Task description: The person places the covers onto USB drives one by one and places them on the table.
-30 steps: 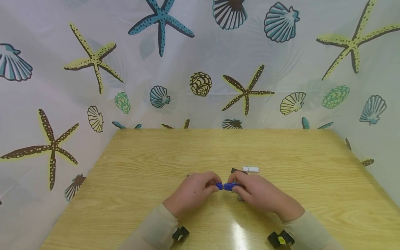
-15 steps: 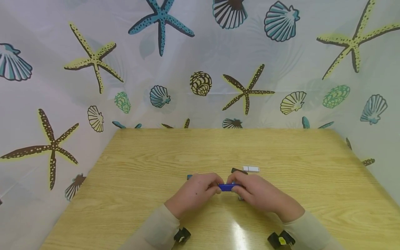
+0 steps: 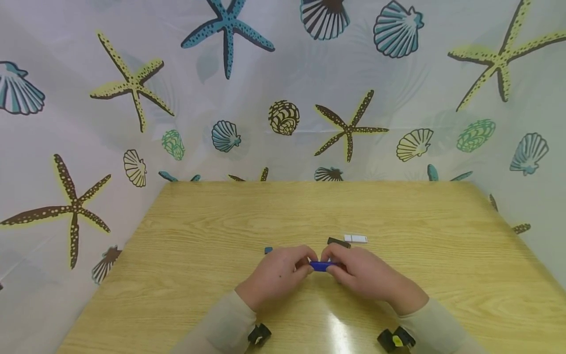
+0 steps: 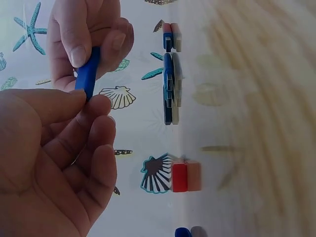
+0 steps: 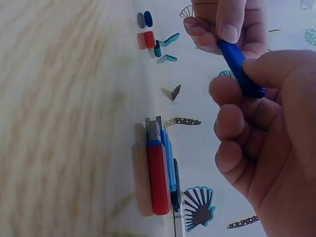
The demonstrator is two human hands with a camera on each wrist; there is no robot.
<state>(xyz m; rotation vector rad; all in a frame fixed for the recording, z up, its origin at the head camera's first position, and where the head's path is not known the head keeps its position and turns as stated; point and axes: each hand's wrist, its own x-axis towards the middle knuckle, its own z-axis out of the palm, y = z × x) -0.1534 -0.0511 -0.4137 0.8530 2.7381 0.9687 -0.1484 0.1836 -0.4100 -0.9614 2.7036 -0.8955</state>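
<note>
A dark blue USB flash drive with its cap on is held just above the wooden table, between both hands. My left hand pinches its left end with thumb and fingertips. The right end is gripped between the thumb and fingers of my right hand. In the left wrist view the blue flash drive runs from hand to hand, and no metal plug shows. Beyond the right hand lie a black stick and a white flash drive. A blue cap lies behind the left hand.
Low in the right wrist view lie an uncapped red flash drive and a light blue one, plugs bared. A red cap and a blue cap are on the table in the left wrist view. A patterned curtain hangs behind.
My left hand has moved slightly right, pushing the blue cap onto the drive; the metal plug showing between them is now covered. The right hand has stayed nearly in place.
</note>
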